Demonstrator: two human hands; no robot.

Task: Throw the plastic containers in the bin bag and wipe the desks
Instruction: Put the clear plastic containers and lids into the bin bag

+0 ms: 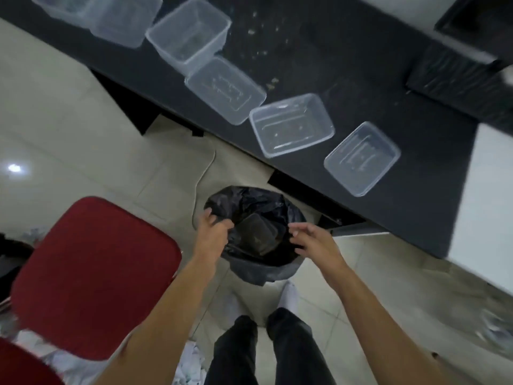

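While the person stands over the black bin bag (249,202) on the tiled floor (83,120), their left hand (213,233) grips the bag's left rim w/ curled fingers; the right hand (311,241) hovers above the opening, fingers loosely spread, holding nothing. One clear container (256,236) lies inside the bag. Several plastic containers (291,125) sit in a row along the dark desk (347,59) front edge, the nearest container (362,158) w/ its corner at that edge. A red chair (94,273) crowds the left; open floor lies beyond. Embossed marks on container bases can't be read.
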